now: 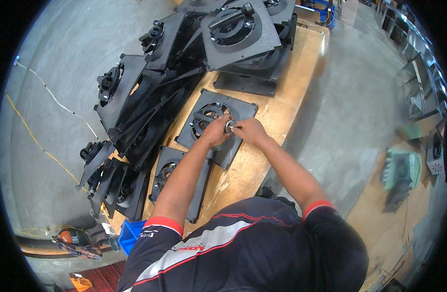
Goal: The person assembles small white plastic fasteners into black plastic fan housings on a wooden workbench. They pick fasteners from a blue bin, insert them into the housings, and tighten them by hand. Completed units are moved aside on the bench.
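A black square plate (244,109) with a round spoked opening and a raised arm lies on the wooden table in front of me. Over its right part, my left hand (216,132) is closed round a small round metallic part (228,126). The fingertips of my right hand (251,130) pinch together against that part's right side. Something tiny and pale shows at those fingertips, too small to name. A similar black plate (198,194) lies nearer to me, partly hidden behind my left forearm.
More black plates (266,34) are stacked at the table's far end. Others lean in a slanting row (128,82) along its left side. A blue bin (131,235) stands at the near left corner. Cables (62,103) run across the floor at left; cardboard (379,233) lies at right.
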The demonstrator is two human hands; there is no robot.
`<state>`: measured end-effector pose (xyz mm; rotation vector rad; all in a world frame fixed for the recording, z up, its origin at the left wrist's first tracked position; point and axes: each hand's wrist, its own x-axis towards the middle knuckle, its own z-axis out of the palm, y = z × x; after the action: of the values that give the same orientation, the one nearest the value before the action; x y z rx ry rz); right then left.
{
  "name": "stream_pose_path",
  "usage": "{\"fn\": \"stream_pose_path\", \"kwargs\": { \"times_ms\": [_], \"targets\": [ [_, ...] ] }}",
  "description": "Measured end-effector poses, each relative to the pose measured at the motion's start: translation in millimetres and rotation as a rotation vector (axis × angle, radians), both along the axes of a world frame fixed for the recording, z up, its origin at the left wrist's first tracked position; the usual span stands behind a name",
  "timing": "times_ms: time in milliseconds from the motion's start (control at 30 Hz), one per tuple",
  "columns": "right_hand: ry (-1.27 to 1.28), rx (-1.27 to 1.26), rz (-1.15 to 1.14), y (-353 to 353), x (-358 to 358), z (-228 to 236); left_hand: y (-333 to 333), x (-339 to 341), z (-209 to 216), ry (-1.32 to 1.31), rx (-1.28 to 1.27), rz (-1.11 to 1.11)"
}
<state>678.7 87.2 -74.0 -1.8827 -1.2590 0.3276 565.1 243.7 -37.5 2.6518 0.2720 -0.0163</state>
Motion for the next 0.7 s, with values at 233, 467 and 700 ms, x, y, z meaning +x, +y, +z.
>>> {"fn": "stream_pose_path", "kwargs": {
  "times_ms": [233, 467, 700],
  "targets": [
    [0.887, 0.026, 0.013, 22, 11, -25, -1, 2, 1, 0.020, -0.021, 0.030],
    [0.521, 0.240, -0.181, 6, -17, -47, -3, 4, 7, 0.049, -0.001, 0.018],
    [0.176, -0.005, -0.217, 9, -33, -24, 2, 1, -3, 0.002, -0.009, 0.003]
  ]
}}
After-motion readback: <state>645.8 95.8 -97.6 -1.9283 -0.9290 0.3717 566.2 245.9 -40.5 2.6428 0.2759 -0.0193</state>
